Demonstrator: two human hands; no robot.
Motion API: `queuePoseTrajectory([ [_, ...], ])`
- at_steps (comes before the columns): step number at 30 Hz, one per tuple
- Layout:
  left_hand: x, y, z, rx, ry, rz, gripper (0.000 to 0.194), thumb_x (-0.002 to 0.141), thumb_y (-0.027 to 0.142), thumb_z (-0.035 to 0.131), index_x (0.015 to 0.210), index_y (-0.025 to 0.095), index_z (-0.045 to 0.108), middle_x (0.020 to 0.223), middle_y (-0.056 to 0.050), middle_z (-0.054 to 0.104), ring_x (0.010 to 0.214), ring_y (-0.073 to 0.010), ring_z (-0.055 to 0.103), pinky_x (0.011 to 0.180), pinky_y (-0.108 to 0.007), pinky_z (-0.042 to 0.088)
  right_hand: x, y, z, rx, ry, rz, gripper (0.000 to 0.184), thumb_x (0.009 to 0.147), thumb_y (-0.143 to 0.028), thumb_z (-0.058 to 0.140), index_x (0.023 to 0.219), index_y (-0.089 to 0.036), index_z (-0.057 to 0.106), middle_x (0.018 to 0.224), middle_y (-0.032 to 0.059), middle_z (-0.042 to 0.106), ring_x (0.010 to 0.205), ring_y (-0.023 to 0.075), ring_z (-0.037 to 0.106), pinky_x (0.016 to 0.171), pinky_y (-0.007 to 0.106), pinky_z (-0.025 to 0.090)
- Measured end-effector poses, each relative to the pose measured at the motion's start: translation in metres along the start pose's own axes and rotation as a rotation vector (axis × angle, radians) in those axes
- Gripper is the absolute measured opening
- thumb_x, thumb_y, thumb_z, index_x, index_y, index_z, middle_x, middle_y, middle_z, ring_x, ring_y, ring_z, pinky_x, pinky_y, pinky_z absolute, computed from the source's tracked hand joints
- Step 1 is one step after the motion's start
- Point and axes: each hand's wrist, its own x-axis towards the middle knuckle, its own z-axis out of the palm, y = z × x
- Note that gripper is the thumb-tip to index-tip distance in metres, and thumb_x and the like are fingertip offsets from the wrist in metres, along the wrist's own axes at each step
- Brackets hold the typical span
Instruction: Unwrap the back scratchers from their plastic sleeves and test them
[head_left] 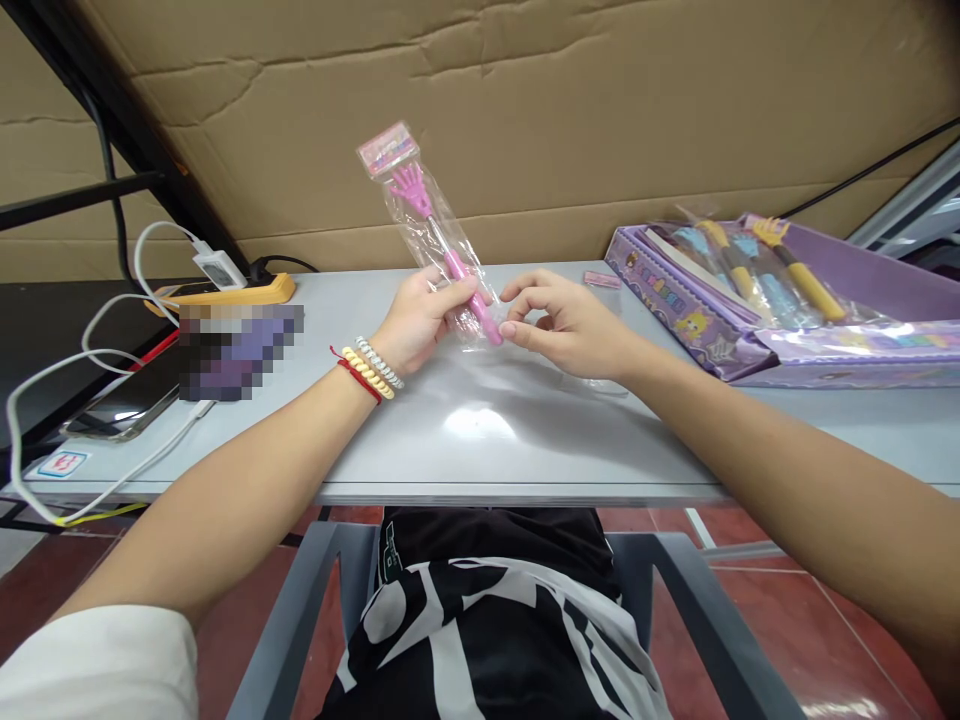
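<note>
1. Gripping bagged pink hand-shaped stick (455, 262) above table (420, 440): left hand (424, 318); right hand (559, 325) pinches bag's lower end.
2. Purple box (671, 305) of similar sticks, right; phone (127, 400), white cables (161, 450), yellow power strip (266, 290), left.
3. Cardboard (540, 120) behind; red floor (787, 620).

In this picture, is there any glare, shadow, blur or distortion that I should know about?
Head view: bright glare on the table, small glints on the clear wrapper and the phone; faint, soft shadows near the left hand and right hand; a blocky pixelated patch hides detail beside the phone; arms look stretched towards the edges, likely from a wide lens.
</note>
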Motion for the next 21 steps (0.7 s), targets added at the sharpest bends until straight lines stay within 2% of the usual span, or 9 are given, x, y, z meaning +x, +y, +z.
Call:
queuePoseTrajectory([
  [5, -0.0006, -0.0011, -0.0005, 0.025, -0.023, -0.008, 0.035, 0.072, 0.035, 0.079, 0.091, 0.016, 0.056, 0.08, -0.002, 0.069, 0.072, -0.0135, 0.067, 0.076, -0.031, 0.053, 0.0009, -0.0007, 0.0046, 0.176, -0.086, 0.264, 0.027, 0.084, -0.04, 0.063, 0.072, -0.016, 0.059, 0.066, 0.0021, 0.06, 0.057, 0.0112, 0.052, 0.055, 0.027, 0.04],
  [8, -0.0008, -0.0018, -0.0006, 0.054, -0.038, -0.035, 0.037, 0.073, 0.033, 0.078, 0.098, 0.017, 0.056, 0.081, -0.002, 0.07, 0.073, -0.0143, 0.068, 0.075, -0.031, 0.053, 0.0015, -0.0038, 0.0058, 0.23, -0.052, 0.344, 0.029, 0.079, -0.04, 0.07, 0.068, -0.016, 0.058, 0.062, 0.0015, 0.061, 0.053, 0.0096, 0.051, 0.051, 0.026, 0.039],
  [14, -0.0034, -0.003, 0.0001, 0.2, -0.147, -0.04, 0.063, 0.071, 0.031, 0.081, 0.123, 0.02, 0.046, 0.088, -0.005, 0.071, 0.079, -0.0197, 0.071, 0.065, -0.029, 0.051, 0.0028, -0.0044, 0.0036, 0.152, 0.051, 0.38, 0.028, 0.074, -0.037, 0.076, 0.064, -0.016, 0.06, 0.059, 0.0011, 0.061, 0.052, 0.0094, 0.051, 0.05, 0.025, 0.036],
  [19, -0.0062, -0.0072, 0.0024, 0.22, -0.234, -0.027, 0.074, 0.061, 0.025, 0.087, 0.121, 0.016, 0.044, 0.104, -0.009, 0.068, 0.094, -0.0217, 0.069, 0.075, -0.032, 0.055, 0.0027, -0.003, 0.0031, 0.08, 0.063, 0.369, 0.024, 0.074, -0.031, 0.074, 0.063, -0.016, 0.06, 0.061, 0.0013, 0.062, 0.055, 0.0099, 0.049, 0.052, 0.026, 0.035],
  [21, -0.0074, -0.0091, 0.0036, 0.214, -0.24, -0.026, 0.081, 0.061, 0.024, 0.086, 0.127, 0.018, 0.04, 0.102, -0.008, 0.068, 0.091, -0.0204, 0.069, 0.076, -0.033, 0.056, 0.0027, -0.0032, 0.0033, 0.06, 0.045, 0.352, 0.022, 0.075, -0.03, 0.073, 0.064, -0.015, 0.061, 0.062, 0.0014, 0.062, 0.056, 0.01, 0.049, 0.053, 0.027, 0.035],
])
